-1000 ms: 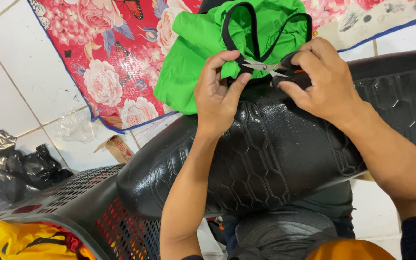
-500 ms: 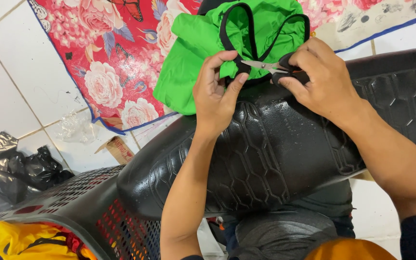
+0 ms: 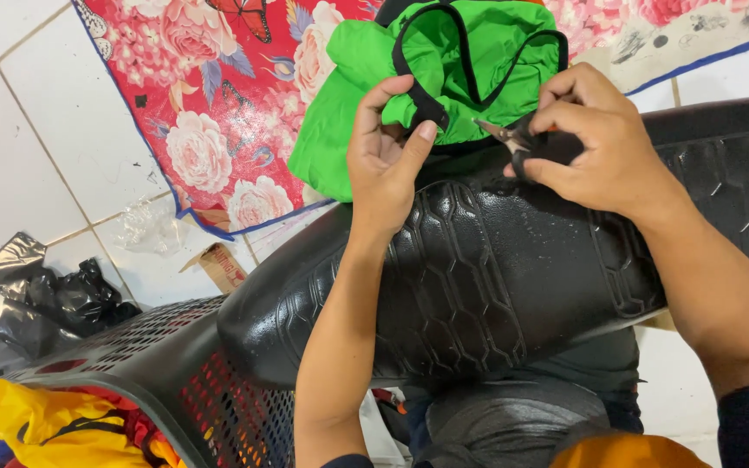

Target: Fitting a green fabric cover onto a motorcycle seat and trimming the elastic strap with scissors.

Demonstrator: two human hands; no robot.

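Note:
A bright green garment (image 3: 478,52) with black strap trim lies at the top of a black textured seat (image 3: 496,277). My left hand (image 3: 387,160) pinches the black strap (image 3: 422,104) of the garment between thumb and fingers. My right hand (image 3: 595,143) holds small scissors (image 3: 504,136), their points aimed left, a short way from the strap and apart from it.
A red floral mat (image 3: 218,104) covers the white tiled floor (image 3: 36,147) behind. A dark perforated basket (image 3: 149,355) with yellow cloth (image 3: 54,425) stands at lower left. Black plastic bags (image 3: 45,299), clear wrap (image 3: 145,227) and a scrap of cardboard (image 3: 218,264) lie on the floor.
The scissors have drawn back to the right, away from the strap, and their blades have come together. My left hand keeps its pinch on the strap.

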